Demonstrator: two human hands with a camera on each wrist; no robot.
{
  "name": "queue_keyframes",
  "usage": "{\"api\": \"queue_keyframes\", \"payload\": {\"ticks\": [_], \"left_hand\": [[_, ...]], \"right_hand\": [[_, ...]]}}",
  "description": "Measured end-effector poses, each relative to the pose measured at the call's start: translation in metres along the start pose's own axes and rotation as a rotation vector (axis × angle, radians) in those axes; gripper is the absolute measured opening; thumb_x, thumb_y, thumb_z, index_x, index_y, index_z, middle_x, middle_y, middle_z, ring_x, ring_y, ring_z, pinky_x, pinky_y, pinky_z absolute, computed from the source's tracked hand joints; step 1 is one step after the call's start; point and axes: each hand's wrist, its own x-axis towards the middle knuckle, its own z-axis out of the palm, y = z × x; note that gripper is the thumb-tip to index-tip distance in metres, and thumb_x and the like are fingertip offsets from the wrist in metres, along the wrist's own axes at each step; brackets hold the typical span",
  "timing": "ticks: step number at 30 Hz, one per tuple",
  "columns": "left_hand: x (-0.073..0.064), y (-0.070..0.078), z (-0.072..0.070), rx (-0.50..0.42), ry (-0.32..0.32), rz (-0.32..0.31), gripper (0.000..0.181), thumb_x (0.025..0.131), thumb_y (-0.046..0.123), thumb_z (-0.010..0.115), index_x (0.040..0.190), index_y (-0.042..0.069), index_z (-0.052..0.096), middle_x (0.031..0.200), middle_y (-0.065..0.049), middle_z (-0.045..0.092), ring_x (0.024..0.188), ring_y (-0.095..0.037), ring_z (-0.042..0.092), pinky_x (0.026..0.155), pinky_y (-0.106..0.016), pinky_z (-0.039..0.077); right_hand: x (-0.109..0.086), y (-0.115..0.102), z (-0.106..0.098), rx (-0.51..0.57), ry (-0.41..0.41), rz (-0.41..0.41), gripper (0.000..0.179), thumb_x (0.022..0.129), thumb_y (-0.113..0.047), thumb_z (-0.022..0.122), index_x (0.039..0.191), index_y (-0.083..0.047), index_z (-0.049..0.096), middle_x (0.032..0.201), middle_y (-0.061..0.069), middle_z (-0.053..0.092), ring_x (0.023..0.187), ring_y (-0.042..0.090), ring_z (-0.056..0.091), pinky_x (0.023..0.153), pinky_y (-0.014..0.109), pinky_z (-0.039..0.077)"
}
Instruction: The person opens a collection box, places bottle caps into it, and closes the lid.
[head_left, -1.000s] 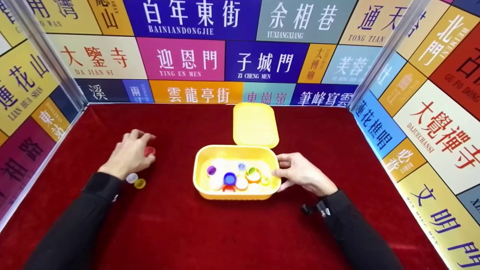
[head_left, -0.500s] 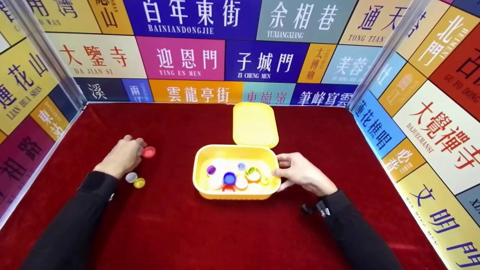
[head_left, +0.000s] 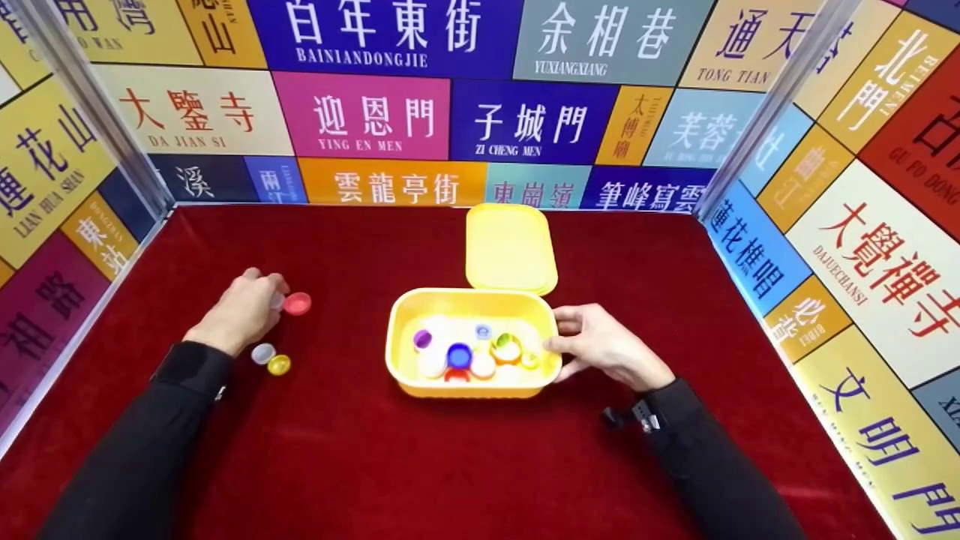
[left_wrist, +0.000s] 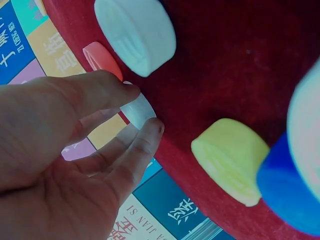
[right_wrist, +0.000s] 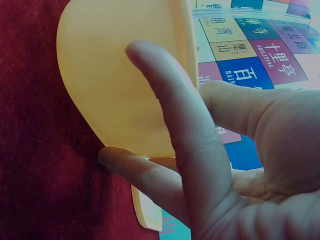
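Note:
My left hand [head_left: 238, 311] pinches a white bottle cap [left_wrist: 140, 111] between thumb and fingertips, low over the red cloth. Right beside that cap lies a red bottle cap [head_left: 297, 304]. Nearer me are a white cap [head_left: 263, 353] and a yellow cap [head_left: 279, 364]. In the left wrist view a blue cap [left_wrist: 290, 185] shows beside the yellow one. With my right hand [head_left: 604, 349] I hold the right end of a yellow plastic box [head_left: 469, 391]: thumb along the outer wall, a finger over the rim. Several caps lie in the box, among them purple [head_left: 423, 340] and blue [head_left: 459, 356].
Behind the box lies its yellow lid [head_left: 511, 247], flat and close against the far rim. Dark red cloth [head_left: 420, 465] covers the table. Panels with printed signs [head_left: 375, 116] stand along the back and both sides.
My left hand has drawn back leftward from over the red cap, and its spread fingers have come together on the white cap. The right hand and box stay where they were.

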Motion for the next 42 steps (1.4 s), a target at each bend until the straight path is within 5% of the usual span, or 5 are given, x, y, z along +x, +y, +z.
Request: {"api": "queue_keyframes", "payload": {"ticks": [8,17,26,34,42], "left_hand": [[0.001,0.007,-0.009,-0.014,0.04,0.009,0.032,0.095,-0.008,0.076,0.127,-0.013,0.073,0.116,-0.04,0.066,0.106,-0.059,0.069,0.096,-0.07,0.063],[0.004,0.038,-0.02,-0.067,0.058,0.025,0.035,0.099,-0.003,0.082,0.132,-0.011,0.074,0.119,-0.037,0.063,0.106,-0.056,0.068,0.099,-0.069,0.065],[0.008,0.087,-0.018,-0.097,0.161,0.165,0.037,0.092,-0.008,0.08,0.128,-0.004,0.078,0.115,-0.031,0.066,0.104,-0.05,0.071,0.097,-0.063,0.066],[0.013,0.13,-0.009,-0.123,0.156,0.243,0.035,0.095,-0.004,0.084,0.129,-0.002,0.079,0.116,-0.028,0.067,0.108,-0.046,0.072,0.103,-0.058,0.068],[0.018,0.165,0.01,-0.118,0.172,0.415,0.03,0.095,-0.004,0.087,0.124,-0.005,0.081,0.112,-0.027,0.068,0.1,-0.04,0.07,0.097,-0.053,0.069]], "right_hand": [[0.0,0.0,0.0,-0.006,-0.003,-0.001,0.052,0.108,0.002,0.074,0.159,0.008,0.063,0.149,0.034,0.073,0.105,0.039,0.087,0.076,0.045,0.074],[0.0,0.001,-0.001,-0.011,0.004,-0.001,0.052,0.108,0.001,0.075,0.159,0.007,0.063,0.148,0.033,0.073,0.106,0.041,0.087,0.076,0.045,0.074],[-0.001,0.001,0.0,-0.009,0.0,-0.005,0.051,0.108,0.001,0.074,0.158,0.007,0.064,0.148,0.033,0.074,0.105,0.041,0.087,0.076,0.045,0.075],[-0.001,0.0,0.0,-0.008,-0.001,-0.002,0.051,0.108,0.001,0.074,0.158,0.007,0.063,0.148,0.032,0.074,0.107,0.042,0.087,0.076,0.045,0.075],[0.0,0.0,0.0,-0.009,-0.002,-0.002,0.053,0.109,0.001,0.074,0.159,0.008,0.062,0.148,0.033,0.073,0.109,0.044,0.086,0.076,0.045,0.075]]}}
